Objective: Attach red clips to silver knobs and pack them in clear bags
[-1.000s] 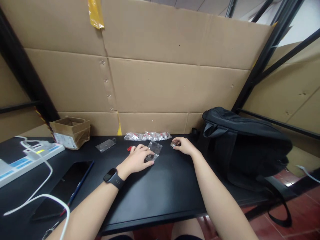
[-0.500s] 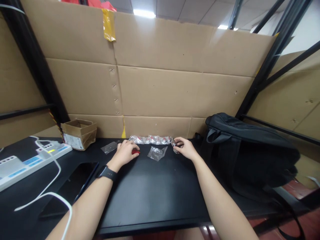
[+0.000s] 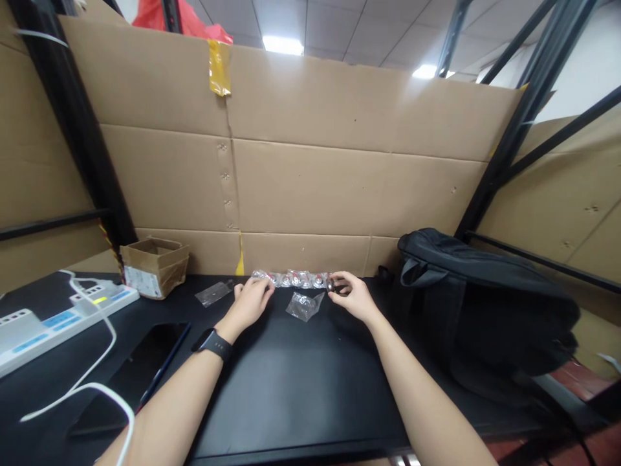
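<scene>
At the back of the black table (image 3: 301, 382), a row of clear plastic-wrapped packets (image 3: 297, 279) with red and silver contents lies against the cardboard. My left hand (image 3: 251, 300), wearing a black watch, is curled at the left end of this row; whatever its fingers hold is hidden. My right hand (image 3: 354, 295) grips a small round dark, shiny object (image 3: 332, 285) between thumb and fingers at the row's right end. Between the hands lies a crumpled clear plastic bag (image 3: 304, 305). Another flat clear bag (image 3: 214, 294) rests left of my left hand.
An open cardboard box (image 3: 155, 266) stands at the back left. Nearer are a white power strip (image 3: 58, 327), a white cable (image 3: 104, 388) and a dark flat tablet-like device (image 3: 145, 362). A black backpack (image 3: 485, 304) fills the right side. Cardboard panels (image 3: 310, 168) close off the back.
My left hand has shifted slightly right, and the red thing under its fingers no longer shows. My right hand has moved a little left with its round object, closer to the packets.
</scene>
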### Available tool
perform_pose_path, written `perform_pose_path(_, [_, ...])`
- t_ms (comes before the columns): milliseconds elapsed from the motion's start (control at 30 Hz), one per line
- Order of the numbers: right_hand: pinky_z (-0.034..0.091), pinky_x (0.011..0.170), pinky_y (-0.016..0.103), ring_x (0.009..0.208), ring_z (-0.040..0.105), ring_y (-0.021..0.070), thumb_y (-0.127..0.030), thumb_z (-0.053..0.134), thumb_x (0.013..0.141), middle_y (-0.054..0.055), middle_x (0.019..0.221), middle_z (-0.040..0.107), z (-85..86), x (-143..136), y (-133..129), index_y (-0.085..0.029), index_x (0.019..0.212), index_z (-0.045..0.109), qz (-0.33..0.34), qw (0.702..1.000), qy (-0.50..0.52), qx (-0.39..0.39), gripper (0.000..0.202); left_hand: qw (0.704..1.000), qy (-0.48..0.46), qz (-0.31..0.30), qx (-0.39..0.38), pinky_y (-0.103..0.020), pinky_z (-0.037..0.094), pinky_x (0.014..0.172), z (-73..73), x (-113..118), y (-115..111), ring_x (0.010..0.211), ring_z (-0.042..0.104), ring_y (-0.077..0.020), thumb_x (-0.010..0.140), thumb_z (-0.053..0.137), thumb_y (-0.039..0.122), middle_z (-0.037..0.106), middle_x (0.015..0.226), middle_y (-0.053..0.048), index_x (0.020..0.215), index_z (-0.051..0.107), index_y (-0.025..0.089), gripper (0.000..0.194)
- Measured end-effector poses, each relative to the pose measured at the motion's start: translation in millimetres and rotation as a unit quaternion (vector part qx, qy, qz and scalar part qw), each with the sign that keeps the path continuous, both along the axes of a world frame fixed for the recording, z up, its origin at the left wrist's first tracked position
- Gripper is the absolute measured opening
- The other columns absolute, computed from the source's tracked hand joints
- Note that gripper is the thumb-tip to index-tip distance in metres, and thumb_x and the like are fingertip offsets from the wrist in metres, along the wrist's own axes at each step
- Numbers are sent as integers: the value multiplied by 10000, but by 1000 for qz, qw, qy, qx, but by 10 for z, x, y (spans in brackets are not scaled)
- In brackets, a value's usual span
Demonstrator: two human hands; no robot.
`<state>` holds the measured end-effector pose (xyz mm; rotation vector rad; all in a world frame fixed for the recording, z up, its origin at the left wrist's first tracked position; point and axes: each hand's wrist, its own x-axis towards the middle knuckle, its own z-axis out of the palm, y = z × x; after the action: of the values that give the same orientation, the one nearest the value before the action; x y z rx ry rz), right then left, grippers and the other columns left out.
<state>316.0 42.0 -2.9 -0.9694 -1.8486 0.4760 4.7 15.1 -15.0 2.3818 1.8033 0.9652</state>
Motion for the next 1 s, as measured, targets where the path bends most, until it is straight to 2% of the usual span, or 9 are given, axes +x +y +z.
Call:
perform_pose_path(100, [529,729,288,935,680,204,-211,707,696,54,1091,700,49,-127,-102,-236,1089,639,24,999,20,20,399,997,-64,-41,0,-369,366,904,61,127,-50,994,620,-205,984,420,327,715,984,-15,964,608,249,205])
perform_pose_path(233, [533,745,288,971,686,210,-184,712,696,56,1135,681,100,-322,-258,-239,1109,621,74,997,30,21,426,986,-125,-105,19,-332,427,920,93,307,-131,1000,657,-197,938,528,370,736,1032,-6,969,687,270,190])
perform_pose_path(433, [543,759,292,997,690,222,-145,711,690,56,1116,678,100,-523,-411,-240,1131,613,131,990,43,10,462,965,-226,-131,3,-328,499,891,65,478,-212,953,691,-214,874,624,384,752,1024,-32,1034,727,257,229])
perform_pose_path(533, [544,763,294,1022,685,231,-136,711,688,56,1118,673,78,-580,-444,-243,1131,614,138,989,50,9,467,950,-276,-144,-22,-318,520,846,67,521,-226,906,693,-210,862,637,372,753,972,-35,974,732,231,203])
perform_pose_path(733, [551,788,297,1048,677,234,-138,715,696,55,1123,664,38,-649,-471,-249,1128,617,141,987,74,8,457,932,-309,-188,14,-347,459,968,47,577,-187,1007,634,-208,842,659,306,695,992,-53,835,709,197,120])
perform_pose_path(1000, [562,827,318,1061,681,250,-196,744,711,58,1125,673,25,-654,-478,-240,1112,617,139,985,103,-21,422,938,-304,-166,4,-365,429,990,28,604,-227,1021,601,-211,866,635,327,628,1023,-56,868,719,205,147])
